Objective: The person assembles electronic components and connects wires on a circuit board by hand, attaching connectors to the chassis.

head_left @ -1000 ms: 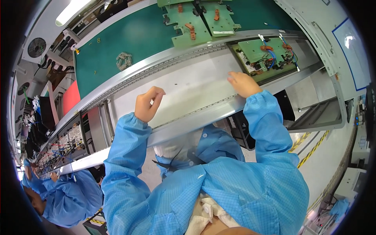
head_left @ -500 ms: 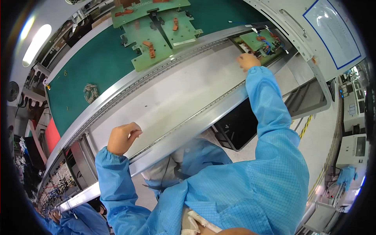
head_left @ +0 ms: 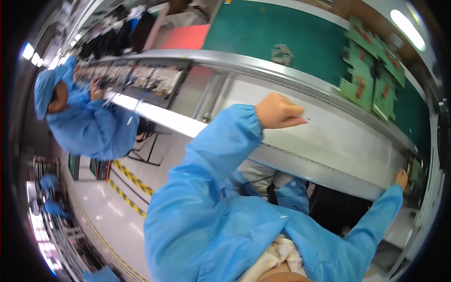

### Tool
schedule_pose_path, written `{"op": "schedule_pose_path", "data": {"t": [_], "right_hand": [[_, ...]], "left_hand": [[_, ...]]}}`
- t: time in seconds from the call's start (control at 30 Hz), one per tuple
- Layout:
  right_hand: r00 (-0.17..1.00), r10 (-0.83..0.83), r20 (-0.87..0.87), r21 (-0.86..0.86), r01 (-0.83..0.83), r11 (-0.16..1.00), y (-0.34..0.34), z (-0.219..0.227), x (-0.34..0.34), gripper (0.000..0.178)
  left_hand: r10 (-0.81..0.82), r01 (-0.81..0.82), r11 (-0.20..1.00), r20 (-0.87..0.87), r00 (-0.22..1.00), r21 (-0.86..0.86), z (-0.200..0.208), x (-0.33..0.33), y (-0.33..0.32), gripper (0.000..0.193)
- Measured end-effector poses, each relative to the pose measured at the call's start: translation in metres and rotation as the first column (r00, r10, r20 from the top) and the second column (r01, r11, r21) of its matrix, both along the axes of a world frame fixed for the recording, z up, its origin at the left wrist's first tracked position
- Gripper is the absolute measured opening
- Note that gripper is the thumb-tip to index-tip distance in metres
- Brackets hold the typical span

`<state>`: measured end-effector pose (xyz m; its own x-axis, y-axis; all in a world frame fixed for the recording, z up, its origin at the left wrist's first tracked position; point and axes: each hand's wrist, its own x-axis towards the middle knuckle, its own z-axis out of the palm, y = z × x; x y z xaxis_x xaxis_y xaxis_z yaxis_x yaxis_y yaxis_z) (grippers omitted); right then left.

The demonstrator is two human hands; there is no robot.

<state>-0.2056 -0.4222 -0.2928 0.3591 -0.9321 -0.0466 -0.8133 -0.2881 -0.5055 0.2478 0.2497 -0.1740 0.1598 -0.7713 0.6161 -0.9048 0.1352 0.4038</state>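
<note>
Left hand (head_left: 280,111): over pale track (head_left: 343,138); fingers curled narrow. Right hand (head_left: 400,179): beside circuit board (head_left: 415,172), at track's right end; finger state and contact cannot be told. Green plates (head_left: 353,91): on counter (head_left: 244,29), beyond track. Small metal parts (head_left: 282,55): left of plates.
</note>
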Motion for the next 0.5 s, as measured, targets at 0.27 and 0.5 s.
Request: {"op": "schedule_pose_path", "data": {"t": [0.27, 0.5], "right_hand": [[0.863, 0.27, 0.427, -0.336, -0.126, 0.933, 0.241, 0.071, 0.149, 0.033], [0.189, 0.884, 0.427, -0.184, -0.939, 0.289, 0.498, 0.114, 0.288, 0.032]], "left_hand": [[0.126, -0.094, 0.968, 0.127, 0.984, -0.233, 0.034, -0.017, 0.041, 0.029], [0.568, -0.574, 0.794, -0.091, 0.818, -0.2, -0.002, -0.049, 0.151, 0.01]]}}
